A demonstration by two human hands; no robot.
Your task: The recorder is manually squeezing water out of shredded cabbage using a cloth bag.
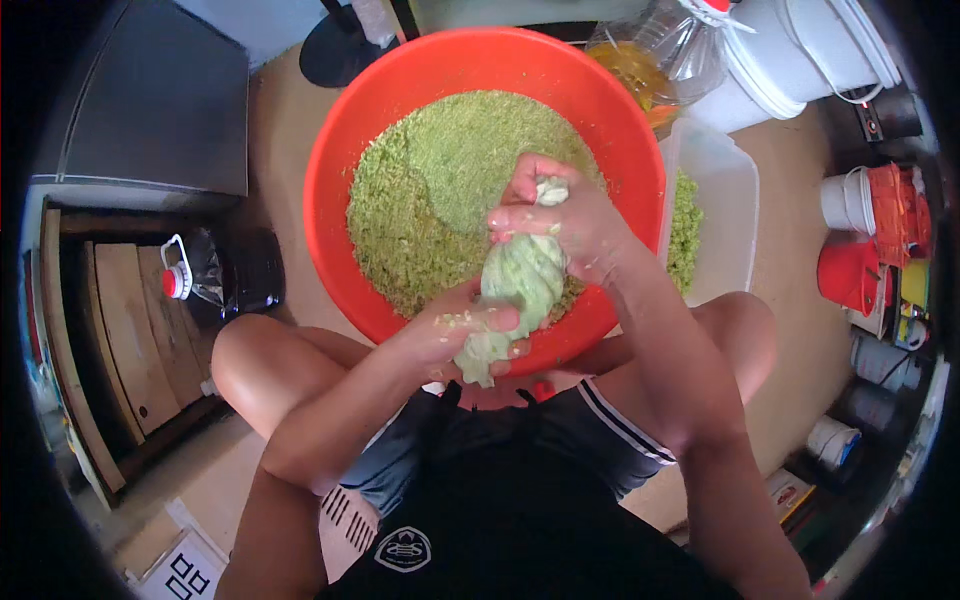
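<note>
Between both hands I hold a twisted, pale green wet cloth point(525, 277) over the near side of a large red plastic basin point(345, 120). My right hand point(559, 214) is closed around its upper end, and a bunched tip of cloth pokes out of that fist. My left hand point(472, 330) grips the lower part, where a loose end hangs below the fingers. Finely chopped green vegetable point(397, 247) lies in the basin below, with liquid pooled over its far portion. Green bits stick to my left hand. What the cloth wraps, if anything, is hidden.
Right of the basin stands a translucent plastic tub point(724, 225) holding more chopped greens point(684, 232). A large bottle of yellow oil point(637, 71) and white buckets point(810, 45) are behind it. A dark-filled jug point(236, 270) stands at left by a wooden shelf point(142, 330). My bent knees flank the basin.
</note>
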